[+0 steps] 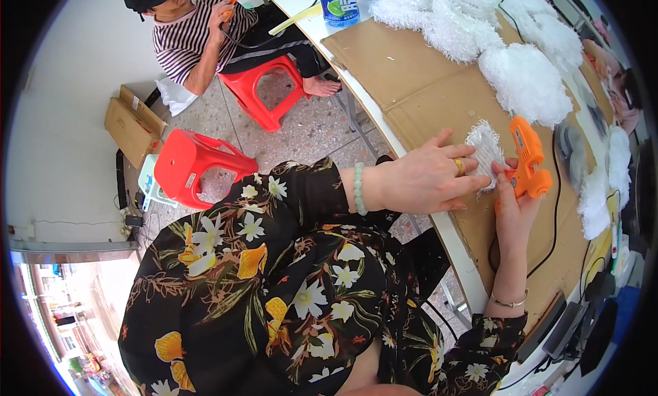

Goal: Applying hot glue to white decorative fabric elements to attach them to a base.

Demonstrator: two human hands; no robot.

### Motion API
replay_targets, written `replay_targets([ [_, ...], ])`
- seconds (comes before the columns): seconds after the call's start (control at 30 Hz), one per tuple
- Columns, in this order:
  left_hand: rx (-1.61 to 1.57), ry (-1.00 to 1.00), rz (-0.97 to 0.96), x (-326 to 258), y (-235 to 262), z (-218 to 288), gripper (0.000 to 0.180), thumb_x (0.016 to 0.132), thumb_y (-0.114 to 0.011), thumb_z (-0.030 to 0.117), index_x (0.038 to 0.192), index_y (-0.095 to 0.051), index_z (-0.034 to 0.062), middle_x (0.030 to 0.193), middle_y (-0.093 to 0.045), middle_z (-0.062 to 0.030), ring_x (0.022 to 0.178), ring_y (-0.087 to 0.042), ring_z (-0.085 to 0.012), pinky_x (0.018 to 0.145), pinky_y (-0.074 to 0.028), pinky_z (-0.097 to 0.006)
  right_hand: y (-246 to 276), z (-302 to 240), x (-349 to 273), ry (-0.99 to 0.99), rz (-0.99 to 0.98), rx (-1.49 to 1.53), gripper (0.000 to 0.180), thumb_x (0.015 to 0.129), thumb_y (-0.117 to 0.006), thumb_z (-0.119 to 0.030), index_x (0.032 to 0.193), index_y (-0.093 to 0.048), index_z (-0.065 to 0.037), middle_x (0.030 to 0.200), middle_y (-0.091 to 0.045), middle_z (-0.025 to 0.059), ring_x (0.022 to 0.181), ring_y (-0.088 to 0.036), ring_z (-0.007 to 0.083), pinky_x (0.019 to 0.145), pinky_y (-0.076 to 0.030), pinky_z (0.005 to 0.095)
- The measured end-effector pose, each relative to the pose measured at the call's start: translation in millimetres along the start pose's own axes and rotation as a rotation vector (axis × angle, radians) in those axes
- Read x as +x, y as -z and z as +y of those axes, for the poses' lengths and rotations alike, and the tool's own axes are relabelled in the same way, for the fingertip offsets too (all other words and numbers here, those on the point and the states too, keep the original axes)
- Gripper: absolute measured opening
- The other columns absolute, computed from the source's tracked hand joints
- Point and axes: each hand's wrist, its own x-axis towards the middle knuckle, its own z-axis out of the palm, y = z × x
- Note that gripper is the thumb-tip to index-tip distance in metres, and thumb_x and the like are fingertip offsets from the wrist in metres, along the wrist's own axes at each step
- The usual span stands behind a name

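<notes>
1. Left hand [428, 182]: fingers spread, touching the white fringed fabric piece [486, 149] between the 2 hands, over cardboard [435, 98].
2. Right hand [519, 213]: fingers wrapped around the orange glue gun [528, 156].
3. 1 black cable [558, 204] crosses the cardboard; white fluffy bundles [526, 84] lie beyond.

Open to pass: bare brown cardboard [404, 70] above the left hand [428, 180], reaching toward a blue bottle [340, 4]. Blocked at upper right by white fluffy heaps [524, 84]. Tight beside the right hand [515, 207]: orange glue gun [528, 156] in its grip, black cord [556, 221] curving across the cardboard just beyond.
</notes>
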Motion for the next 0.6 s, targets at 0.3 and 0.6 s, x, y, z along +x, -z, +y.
replay_targets([
  [0.3,-0.028,0.032,0.313,-4,-1,-5,0.057,0.079,-0.070,0.029,0.130,-0.050,0.0146,0.120,-0.059,-0.0076,0.115,-0.054,-0.0279,0.099,-0.037,-0.060,0,9,-2,0.018,-0.010,-0.012,0.034,0.091,-0.056,0.002,0.123,-0.046,0.003,0.115,-0.054,0.0096,0.104,-0.062,0.0196,0.089,-0.048,0.0306],
  [0.6,0.085,-0.009,0.285,0,-5,-7,0.047,0.079,-0.070,0.026,0.122,-0.058,0.0133,0.086,-0.068,-0.0046,0.103,-0.060,-0.0288,0.095,-0.040,-0.056,6,-5,0,0.093,0.039,0.057,0.025,0.090,-0.058,-0.001,0.114,-0.055,0.000,0.106,-0.061,0.0044,0.101,-0.061,0.0136,0.080,-0.047,0.0244],
])
